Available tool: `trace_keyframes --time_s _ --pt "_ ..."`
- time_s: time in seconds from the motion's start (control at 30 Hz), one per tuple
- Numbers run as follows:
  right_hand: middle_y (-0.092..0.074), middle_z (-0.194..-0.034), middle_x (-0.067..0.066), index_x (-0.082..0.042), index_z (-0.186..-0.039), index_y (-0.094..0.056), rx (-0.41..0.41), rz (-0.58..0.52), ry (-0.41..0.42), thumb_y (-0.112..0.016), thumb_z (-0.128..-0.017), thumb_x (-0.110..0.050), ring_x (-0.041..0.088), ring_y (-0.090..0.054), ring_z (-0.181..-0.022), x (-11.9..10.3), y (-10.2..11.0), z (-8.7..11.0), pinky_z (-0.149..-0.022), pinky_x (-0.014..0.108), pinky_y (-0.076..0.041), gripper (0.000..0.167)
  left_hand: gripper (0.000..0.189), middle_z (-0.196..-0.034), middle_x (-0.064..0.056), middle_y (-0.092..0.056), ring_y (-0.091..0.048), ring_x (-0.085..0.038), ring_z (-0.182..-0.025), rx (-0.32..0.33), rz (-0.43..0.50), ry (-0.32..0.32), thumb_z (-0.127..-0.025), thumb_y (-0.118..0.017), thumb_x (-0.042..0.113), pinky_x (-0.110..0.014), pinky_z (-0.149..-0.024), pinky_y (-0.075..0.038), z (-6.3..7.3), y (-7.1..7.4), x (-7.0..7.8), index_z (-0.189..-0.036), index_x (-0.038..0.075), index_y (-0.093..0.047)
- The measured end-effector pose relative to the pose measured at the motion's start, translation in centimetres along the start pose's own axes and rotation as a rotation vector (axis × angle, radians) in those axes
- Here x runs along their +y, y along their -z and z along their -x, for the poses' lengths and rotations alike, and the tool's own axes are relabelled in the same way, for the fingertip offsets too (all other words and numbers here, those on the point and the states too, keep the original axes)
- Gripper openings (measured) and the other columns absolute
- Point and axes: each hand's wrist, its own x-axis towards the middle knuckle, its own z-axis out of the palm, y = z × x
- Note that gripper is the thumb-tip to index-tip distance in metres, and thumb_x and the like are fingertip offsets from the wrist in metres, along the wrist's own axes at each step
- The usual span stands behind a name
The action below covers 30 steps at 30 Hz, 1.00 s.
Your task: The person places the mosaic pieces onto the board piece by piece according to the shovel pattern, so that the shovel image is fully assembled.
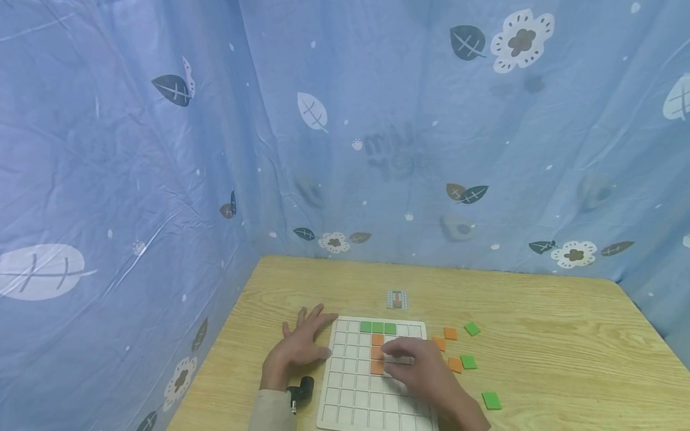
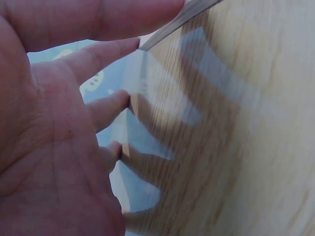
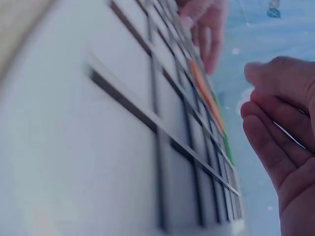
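Your right grip [image 1: 423,366], released, fingers curved, hovers over the white grid board [image 1: 347,381] on the bench [image 1: 566,347], beside its orange tiles [image 1: 377,367]; green tiles [image 1: 378,327] just beyond. Your left grip [image 1: 299,347], also released, fingers spread, touches the board's left edge.

Wood-grained table [image 1: 571,353] beneath white gridded board [image 1: 348,381]; loose orange tiles [image 1: 450,334]; green tiles [image 1: 491,400]; patterned card [image 1: 397,300]

Your white gridded board [image 1: 345,383] lies flat; three green tiles [image 1: 378,328] sit side by side in its far row, three orange tiles [image 1: 377,367] run toward you from the middle green, and loose tiles [image 1: 468,361] lie right.
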Motion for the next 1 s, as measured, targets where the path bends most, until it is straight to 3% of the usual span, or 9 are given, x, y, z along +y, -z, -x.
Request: trace_keyframes --time_s 0.07,0.23,0.37,0.53,0.73,1.0 --pt "-0.084 -0.111 -0.006 -0.016 -0.113 -0.084 -0.006 -0.003 -0.03 -0.088 -0.092 -0.015 0.015 -0.079 -0.101 -0.1 0.9 0.1 -0.09 0.034 -0.066 0.022 0.083 -0.181 -0.021 -0.023 0.001 -0.06 -0.166 -0.002 0.001 -0.001 -0.083 -0.085 0.012 -0.092 -0.117 0.013 0.0 0.0 0.0 -0.16 0.02 -0.056" --pt "-0.084 -0.112 -0.001 -0.014 -0.115 -0.083 0.011 0.022 0.009 -0.088 -0.093 -0.019 0.019 -0.081 -0.1 0.1 3.3 0.3 -0.09 0.041 -0.067 0.023 0.082 -0.182 -0.021 -0.023 0.001 -0.059 -0.166 -0.006 0.002 -0.004 -0.084 -0.085 0.014 -0.092 -0.117 0.013 0.0 0.0 -0.1 -0.161 0.021 -0.055" --pt "-0.084 -0.114 -0.001 -0.014 -0.117 -0.083 0.006 0.015 -0.012 -0.088 -0.093 -0.022 0.021 -0.081 -0.102 0.4 5.2 0.4 -0.092 0.042 -0.067 0.025 0.083 -0.182 -0.02 -0.023 0.002 -0.059 -0.167 -0.006 0.01 -0.001 -0.084 -0.085 0.014 -0.091 -0.117 0.014 0.1 0.0 -0.1 -0.161 0.022 -0.055" --pt "-0.083 -0.118 -0.005 -0.018 -0.117 -0.083 0.014 0.052 -0.05 -0.089 -0.092 -0.023 0.015 -0.079 -0.108 1.2 7.6 0.4 -0.095 0.039 -0.066 0.026 0.083 -0.182 -0.018 -0.023 0.002 -0.058 -0.167 -0.004 0.016 0.003 -0.084 -0.085 0.013 -0.091 -0.118 0.015 0.1 0.0 -0.1 -0.16 0.022 -0.056" --pt "-0.083 -0.118 0.003 -0.018 -0.118 -0.083 0.038 0.039 -0.05 -0.089 -0.093 -0.023 0.012 -0.079 -0.106 2.6 10.4 0.5 -0.093 0.041 -0.068 0.027 0.083 -0.182 -0.018 -0.023 0.002 -0.057 -0.167 -0.002 0.008 0.001 -0.084 -0.085 0.013 -0.091 -0.117 0.015 0.0 -0.1 -0.2 -0.161 0.022 -0.055" --pt "-0.082 -0.122 0.003 -0.018 -0.122 -0.082 0.073 0.065 -0.033 -0.086 -0.095 -0.02 0.001 -0.076 -0.11 5.0 13.9 0.8 -0.092 0.031 -0.067 0.027 0.084 -0.182 -0.019 -0.023 0.002 -0.058 -0.167 -0.003 0.012 0.0 -0.083 -0.084 0.013 -0.091 -0.117 0.015 0.1 0.0 -0.2 -0.162 0.019 -0.055"
